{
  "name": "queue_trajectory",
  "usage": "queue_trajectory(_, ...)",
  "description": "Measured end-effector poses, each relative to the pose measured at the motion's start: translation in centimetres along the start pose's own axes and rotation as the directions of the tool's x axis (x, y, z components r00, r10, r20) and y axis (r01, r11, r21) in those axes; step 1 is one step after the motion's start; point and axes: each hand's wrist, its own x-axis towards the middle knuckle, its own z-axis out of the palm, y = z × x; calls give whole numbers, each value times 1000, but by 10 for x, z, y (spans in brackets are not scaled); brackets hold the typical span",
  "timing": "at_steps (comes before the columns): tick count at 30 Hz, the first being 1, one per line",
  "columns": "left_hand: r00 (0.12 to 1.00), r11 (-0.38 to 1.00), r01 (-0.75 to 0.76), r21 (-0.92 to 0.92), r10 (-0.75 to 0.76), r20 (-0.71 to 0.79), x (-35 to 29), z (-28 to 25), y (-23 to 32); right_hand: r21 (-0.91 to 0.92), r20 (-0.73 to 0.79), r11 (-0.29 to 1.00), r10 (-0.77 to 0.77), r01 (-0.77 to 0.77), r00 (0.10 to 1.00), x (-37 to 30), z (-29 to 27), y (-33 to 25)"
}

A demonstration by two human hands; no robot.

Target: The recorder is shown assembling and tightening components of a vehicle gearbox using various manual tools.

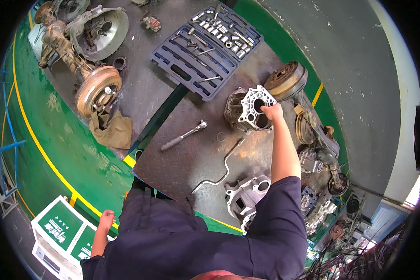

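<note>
My right hand (272, 112) reaches across the metal-topped table and grips the edge of a cast gearbox housing (247, 108), the thumb at the rim of a round opening in its pale machined face. The rest of its fingers are partly hidden behind the edge. The housing stands on the table with that face up. Down at my side, away from the table, my left hand (107, 219) hangs with loosely bent fingers and nothing in it. A ratchet wrench (184, 136) and a bent metal rod (227, 164) lie on the tabletop to the left of the housing.
An open socket set case (193, 65) lies at the far side. Left stand an axle with a rusty brake drum (85, 93), a bell housing (119, 35) and a brown cloth (116, 130). Another drum (284, 81) and axle sit right. A pale casting (247, 198) lies near me.
</note>
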Motion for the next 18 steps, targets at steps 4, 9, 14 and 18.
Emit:
queue_trajectory(4, 1000, 998, -14, -63, 15, 11, 2, 0, 4, 82, -22, 995, -53, 55, 998, -1, 11, 16)
queue_trajectory(9, 999, 1000, -21, -5, 21, 40, 3, -5, 25, 91, -163, 987, -117, 133, 980, -11, 17, 25)
queue_trajectory(14, 987, 994, -112, 16, 110, 119, 35, -6, 57, 168, -657, 984, 65, 62, 751, -117, 1, -8)
queue_trajectory(18, 955, 979, -199, 52, 182, 233, 64, -9, 91, 486, -599, 752, -84, 445, 796, -239, 81, 16)
